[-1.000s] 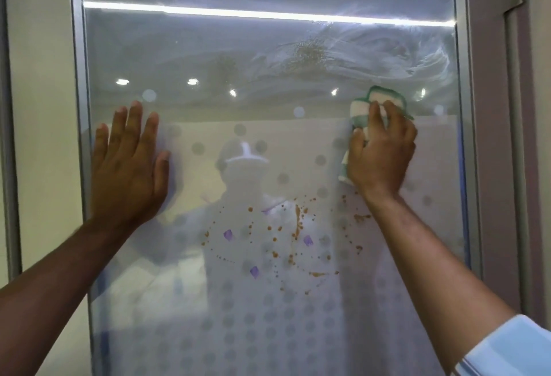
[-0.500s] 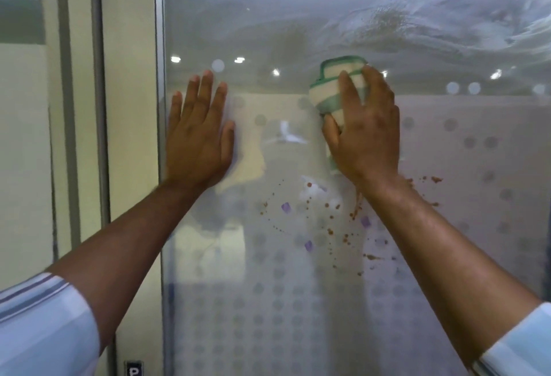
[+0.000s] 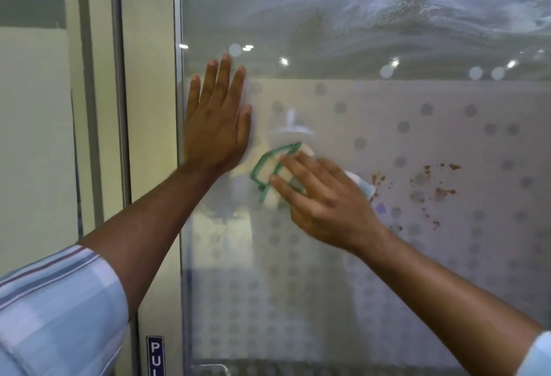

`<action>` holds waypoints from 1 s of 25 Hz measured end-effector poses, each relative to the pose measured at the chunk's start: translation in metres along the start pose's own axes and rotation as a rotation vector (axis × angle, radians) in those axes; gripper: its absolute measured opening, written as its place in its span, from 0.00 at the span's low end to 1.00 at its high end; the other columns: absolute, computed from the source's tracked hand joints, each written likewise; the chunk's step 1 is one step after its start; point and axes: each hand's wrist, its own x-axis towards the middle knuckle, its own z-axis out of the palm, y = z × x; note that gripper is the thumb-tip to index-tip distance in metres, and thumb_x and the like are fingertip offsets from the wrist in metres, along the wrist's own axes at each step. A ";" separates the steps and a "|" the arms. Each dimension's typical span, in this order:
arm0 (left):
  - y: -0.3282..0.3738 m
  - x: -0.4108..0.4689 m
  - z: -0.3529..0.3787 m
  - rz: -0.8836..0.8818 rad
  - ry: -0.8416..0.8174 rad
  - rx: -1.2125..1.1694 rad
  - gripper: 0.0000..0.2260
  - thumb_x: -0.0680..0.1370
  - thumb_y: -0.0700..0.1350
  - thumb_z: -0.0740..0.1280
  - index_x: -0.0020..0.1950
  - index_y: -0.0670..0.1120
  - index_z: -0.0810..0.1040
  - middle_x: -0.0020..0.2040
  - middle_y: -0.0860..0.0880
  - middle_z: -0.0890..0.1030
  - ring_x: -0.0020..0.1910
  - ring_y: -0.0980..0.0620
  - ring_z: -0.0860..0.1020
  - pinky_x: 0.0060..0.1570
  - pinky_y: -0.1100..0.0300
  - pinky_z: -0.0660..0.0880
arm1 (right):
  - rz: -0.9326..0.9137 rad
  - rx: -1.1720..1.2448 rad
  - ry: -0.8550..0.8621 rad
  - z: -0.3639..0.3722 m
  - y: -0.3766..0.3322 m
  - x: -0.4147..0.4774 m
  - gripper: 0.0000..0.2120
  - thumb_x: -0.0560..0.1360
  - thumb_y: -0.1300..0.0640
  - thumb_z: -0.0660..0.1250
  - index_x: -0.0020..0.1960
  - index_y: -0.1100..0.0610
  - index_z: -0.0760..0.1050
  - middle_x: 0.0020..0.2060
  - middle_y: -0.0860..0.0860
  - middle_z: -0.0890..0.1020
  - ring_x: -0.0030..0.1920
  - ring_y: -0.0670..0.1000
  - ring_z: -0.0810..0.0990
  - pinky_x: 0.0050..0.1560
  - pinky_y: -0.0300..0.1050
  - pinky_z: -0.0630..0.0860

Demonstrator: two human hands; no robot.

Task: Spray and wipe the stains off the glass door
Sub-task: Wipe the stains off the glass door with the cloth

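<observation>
The glass door [image 3: 372,271] fills most of the head view, frosted with a dot pattern below and streaky wet smears near its top. Brown stains [image 3: 429,185] speckle the glass at the right of centre. My right hand [image 3: 322,199] presses a white cloth with green edging [image 3: 269,170] flat against the glass, left of the stains. My left hand [image 3: 217,125] lies flat on the glass with fingers spread, just above and left of the cloth, beside the door's left edge. No spray bottle is visible.
The door's metal frame [image 3: 179,167] runs vertically at the left, with a cream wall post [image 3: 146,137] and another glass panel [image 3: 29,137] beyond. A blue PULL sign [image 3: 155,354] sits low on the frame, beside a handle [image 3: 208,368] at the bottom edge.
My right hand has swept the cloth down and to the left, from above the stains to beside my left hand. The camera has shifted left, so the stains now sit further right.
</observation>
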 end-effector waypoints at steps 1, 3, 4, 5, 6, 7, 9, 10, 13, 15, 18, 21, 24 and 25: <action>0.001 0.001 0.000 0.000 -0.009 0.008 0.28 0.89 0.50 0.56 0.88 0.43 0.58 0.88 0.39 0.55 0.88 0.38 0.53 0.87 0.39 0.49 | 0.055 -0.013 0.029 -0.002 0.015 0.012 0.22 0.77 0.62 0.66 0.70 0.58 0.81 0.72 0.64 0.78 0.71 0.67 0.79 0.66 0.61 0.77; 0.002 0.001 -0.001 -0.002 -0.017 0.012 0.27 0.89 0.50 0.55 0.88 0.43 0.57 0.88 0.40 0.55 0.88 0.38 0.53 0.87 0.39 0.49 | 0.206 -0.028 0.060 -0.008 0.041 0.038 0.23 0.76 0.60 0.68 0.71 0.59 0.80 0.73 0.66 0.77 0.72 0.68 0.77 0.67 0.61 0.76; 0.002 0.001 -0.001 -0.004 -0.016 0.006 0.27 0.89 0.49 0.54 0.88 0.43 0.57 0.88 0.40 0.55 0.88 0.39 0.53 0.87 0.38 0.50 | 0.263 -0.022 0.049 -0.009 0.045 0.047 0.24 0.77 0.58 0.68 0.72 0.59 0.79 0.74 0.66 0.76 0.74 0.68 0.75 0.68 0.62 0.75; 0.002 0.001 0.000 -0.004 -0.012 -0.004 0.27 0.89 0.49 0.54 0.88 0.43 0.57 0.88 0.40 0.55 0.88 0.39 0.53 0.87 0.38 0.50 | 0.289 -0.005 0.037 -0.007 0.044 0.051 0.25 0.78 0.55 0.68 0.73 0.60 0.77 0.75 0.66 0.74 0.75 0.68 0.73 0.70 0.62 0.74; 0.001 0.000 0.001 -0.004 -0.005 -0.013 0.26 0.90 0.49 0.53 0.88 0.43 0.57 0.88 0.40 0.56 0.88 0.39 0.53 0.87 0.38 0.50 | 0.271 0.014 0.037 -0.004 0.037 0.049 0.25 0.79 0.52 0.67 0.74 0.59 0.77 0.76 0.65 0.73 0.76 0.68 0.72 0.72 0.62 0.73; 0.001 0.000 0.001 -0.005 0.004 -0.015 0.26 0.90 0.49 0.53 0.88 0.43 0.58 0.88 0.40 0.56 0.88 0.39 0.54 0.87 0.38 0.50 | 0.218 0.034 0.045 -0.001 0.027 0.042 0.24 0.81 0.50 0.67 0.74 0.59 0.77 0.77 0.64 0.73 0.77 0.67 0.72 0.73 0.62 0.71; 0.000 -0.001 0.002 -0.002 0.018 -0.001 0.26 0.90 0.49 0.53 0.88 0.43 0.58 0.88 0.39 0.57 0.88 0.38 0.54 0.87 0.39 0.50 | 0.085 0.078 0.059 0.007 0.001 0.017 0.21 0.83 0.49 0.67 0.73 0.57 0.79 0.76 0.63 0.75 0.76 0.66 0.73 0.74 0.60 0.71; 0.000 -0.001 0.003 0.002 0.017 0.009 0.26 0.90 0.49 0.53 0.88 0.43 0.58 0.88 0.39 0.57 0.88 0.38 0.54 0.87 0.39 0.50 | 0.029 0.091 0.048 0.011 -0.011 0.000 0.20 0.83 0.50 0.67 0.72 0.57 0.80 0.75 0.62 0.76 0.76 0.65 0.74 0.74 0.60 0.72; 0.002 0.000 0.002 0.007 0.000 0.036 0.27 0.90 0.51 0.53 0.88 0.43 0.57 0.88 0.40 0.55 0.88 0.38 0.53 0.86 0.40 0.49 | -0.124 0.085 -0.024 0.012 -0.039 -0.047 0.18 0.83 0.54 0.68 0.72 0.57 0.80 0.75 0.61 0.76 0.77 0.63 0.73 0.75 0.61 0.72; 0.002 0.000 0.001 0.000 -0.002 0.045 0.27 0.90 0.52 0.53 0.88 0.44 0.57 0.88 0.40 0.55 0.88 0.38 0.53 0.86 0.41 0.48 | -0.205 0.049 -0.038 0.006 -0.030 -0.057 0.18 0.83 0.55 0.69 0.72 0.57 0.80 0.75 0.62 0.76 0.77 0.64 0.73 0.74 0.61 0.73; 0.003 0.000 0.000 -0.005 -0.006 0.053 0.27 0.90 0.52 0.52 0.88 0.44 0.57 0.89 0.40 0.55 0.88 0.38 0.53 0.86 0.41 0.48 | -0.071 -0.034 0.036 -0.005 0.022 -0.025 0.17 0.84 0.55 0.69 0.71 0.58 0.81 0.73 0.64 0.78 0.73 0.67 0.77 0.71 0.64 0.76; 0.003 0.000 0.000 0.000 -0.003 0.053 0.27 0.90 0.51 0.52 0.88 0.43 0.57 0.89 0.40 0.54 0.88 0.38 0.52 0.87 0.40 0.48 | 0.233 -0.097 0.130 -0.017 0.071 0.023 0.16 0.84 0.54 0.68 0.69 0.60 0.82 0.71 0.66 0.78 0.71 0.69 0.79 0.69 0.64 0.77; 0.004 -0.001 0.000 0.004 0.002 0.049 0.27 0.90 0.51 0.53 0.88 0.43 0.57 0.88 0.39 0.55 0.88 0.37 0.53 0.87 0.39 0.49 | 0.311 -0.026 0.119 -0.013 0.055 0.027 0.18 0.83 0.54 0.68 0.70 0.61 0.80 0.73 0.67 0.76 0.74 0.69 0.74 0.73 0.63 0.74; 0.004 -0.001 0.000 0.004 0.005 0.052 0.27 0.90 0.51 0.53 0.88 0.43 0.57 0.88 0.39 0.55 0.88 0.37 0.53 0.86 0.39 0.49 | 0.256 0.004 0.117 -0.009 0.040 0.018 0.18 0.83 0.55 0.68 0.70 0.61 0.81 0.73 0.67 0.77 0.75 0.69 0.75 0.73 0.63 0.74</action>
